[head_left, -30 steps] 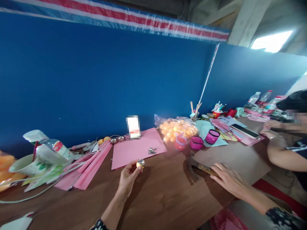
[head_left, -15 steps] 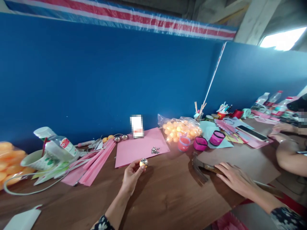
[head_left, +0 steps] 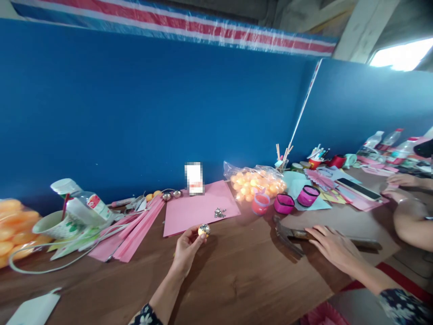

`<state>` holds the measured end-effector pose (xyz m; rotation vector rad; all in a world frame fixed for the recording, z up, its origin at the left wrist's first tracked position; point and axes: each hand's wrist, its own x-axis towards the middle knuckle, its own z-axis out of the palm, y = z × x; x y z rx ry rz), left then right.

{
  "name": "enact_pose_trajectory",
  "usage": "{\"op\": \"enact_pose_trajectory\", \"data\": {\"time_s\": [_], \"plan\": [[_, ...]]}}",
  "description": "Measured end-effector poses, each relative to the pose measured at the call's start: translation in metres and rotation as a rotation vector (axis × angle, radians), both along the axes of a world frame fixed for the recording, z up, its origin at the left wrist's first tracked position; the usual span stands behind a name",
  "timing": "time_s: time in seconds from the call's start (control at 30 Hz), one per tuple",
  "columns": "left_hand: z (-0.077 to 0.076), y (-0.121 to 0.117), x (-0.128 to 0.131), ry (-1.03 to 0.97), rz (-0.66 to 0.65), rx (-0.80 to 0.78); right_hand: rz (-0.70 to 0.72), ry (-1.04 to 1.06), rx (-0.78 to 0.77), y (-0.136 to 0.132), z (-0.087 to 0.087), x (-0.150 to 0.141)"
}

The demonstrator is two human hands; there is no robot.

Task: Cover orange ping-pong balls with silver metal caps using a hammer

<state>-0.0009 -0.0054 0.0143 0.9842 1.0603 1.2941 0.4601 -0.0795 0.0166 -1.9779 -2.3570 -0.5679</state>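
The small round plastic-looking ball (head_left: 204, 230) is part orange, part shiny silver; the wooden worktop (head_left: 250, 271) brown; the dark cloth sleeve (head_left: 146, 316) white-flowered.

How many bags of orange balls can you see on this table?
2: the left bag at the picture's left edge, partly cut off, and the middle bag just behind the red cup. More could be hidden.

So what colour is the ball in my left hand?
The ball is silver and yellow-orange; head view.
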Motion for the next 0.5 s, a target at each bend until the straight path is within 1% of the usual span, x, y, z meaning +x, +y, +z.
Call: {"op": "enact_pose_trajectory", "data": {"time_s": [0.07,0.13,0.17,0.27,0.33,0.4,0.47,0.5], "plan": [[-0.003,0.001,0.0,-0.005,-0.002,0.007,-0.009,0.05,-0.023,0.003,0.009,-0.004],[-0.005,0.002,-0.001,-0.008,-0.007,0.016,-0.03,0.108,-0.014,0.008,0.025,-0.018],[-0.005,0.002,-0.001,-0.005,-0.013,0.019,-0.026,0.135,0.006,0.011,0.036,-0.03],[-0.005,0.002,-0.001,0.016,-0.019,0.015,0.054,0.238,0.074,0.02,0.067,-0.084],[-0.003,0.001,-0.001,0.019,-0.017,0.01,0.158,0.304,0.067,0.027,0.08,-0.127],[-0.002,0.0,-0.001,0.011,-0.016,0.011,0.246,0.361,0.03,0.037,0.081,-0.168],[-0.001,0.0,-0.001,0.004,-0.023,0.002,0.331,0.435,-0.022,0.053,0.07,-0.2],[-0.001,0.0,-0.001,0.002,-0.025,-0.001,0.343,0.474,-0.045,0.064,0.062,-0.213]]}}
